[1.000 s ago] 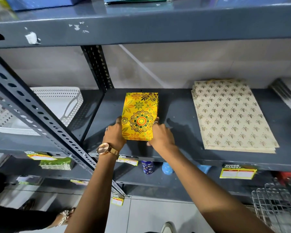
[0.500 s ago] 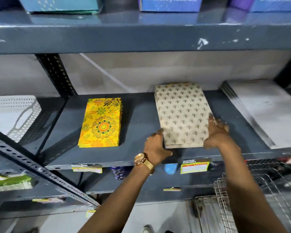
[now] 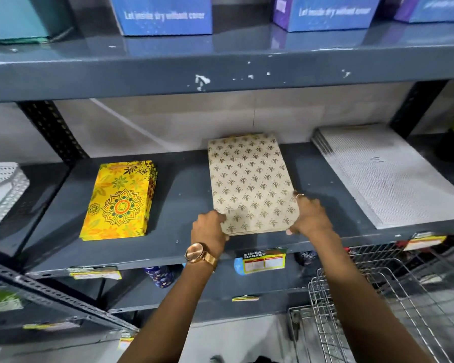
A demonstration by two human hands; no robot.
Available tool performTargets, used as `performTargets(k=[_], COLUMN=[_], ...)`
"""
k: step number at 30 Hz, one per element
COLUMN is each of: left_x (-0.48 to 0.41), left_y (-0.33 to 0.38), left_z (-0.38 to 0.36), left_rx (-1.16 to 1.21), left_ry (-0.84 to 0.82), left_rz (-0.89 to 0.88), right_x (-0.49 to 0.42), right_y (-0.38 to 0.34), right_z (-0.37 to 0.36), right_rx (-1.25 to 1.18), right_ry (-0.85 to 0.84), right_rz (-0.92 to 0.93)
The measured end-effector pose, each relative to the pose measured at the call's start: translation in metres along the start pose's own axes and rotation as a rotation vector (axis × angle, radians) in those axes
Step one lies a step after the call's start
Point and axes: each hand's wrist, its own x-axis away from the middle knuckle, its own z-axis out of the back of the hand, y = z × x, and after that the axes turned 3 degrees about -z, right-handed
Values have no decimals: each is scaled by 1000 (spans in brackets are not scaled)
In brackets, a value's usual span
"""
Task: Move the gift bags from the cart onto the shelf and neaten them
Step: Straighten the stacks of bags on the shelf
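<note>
A flat stack of beige gift bags with a gold leaf print (image 3: 249, 179) lies on the grey shelf (image 3: 184, 195). My left hand (image 3: 209, 227), with a gold watch on the wrist, grips the stack's near left corner. My right hand (image 3: 308, 216) grips its near right corner. To the left, a stack of yellow floral gift bags (image 3: 119, 201) lies flat on the same shelf, apart from both hands. The wire cart (image 3: 393, 305) stands below at the right; no bags are visible in it.
A stack of white dotted bags (image 3: 385, 174) lies at the shelf's right. A white perforated basket (image 3: 3, 189) sits far left. Blue and purple boxes (image 3: 163, 14) stand on the upper shelf. A slanted perforated upright (image 3: 50, 294) crosses the lower left. Price tags (image 3: 264, 262) hang on the shelf edge.
Both hands left the yellow stack and moved right onto the beige stack, which now lies straighter on the shelf. The view shifted right and up.
</note>
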Motion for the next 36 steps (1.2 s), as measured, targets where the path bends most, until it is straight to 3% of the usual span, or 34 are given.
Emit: performTargets(k=[13, 20, 23, 26, 29, 32, 36], left_x=[1, 19, 21, 15, 9, 6, -2], left_y=[2, 53, 92, 139, 186, 231, 281], left_z=[0, -2, -11, -41, -78, -112, -143], left_rx=[-21, -299, -346, -171, -59, -58, -160], left_ry=[55, -7, -16, -115, -208, -290, -350], left_rz=[87, 122, -16, -272, -462, -525, -478], right_x=[-7, -4, -7, -18, -38, -59, -86], right_y=[11, 28, 52, 96, 151, 210, 269], right_z=[-3, -1, 11, 41, 83, 126, 159], right_rx=[3, -39, -100, -210, -101, 67, 240], right_ry=[38, 26, 42, 33, 24, 55, 31], right_rz=[16, 56, 96, 158, 223, 149, -2])
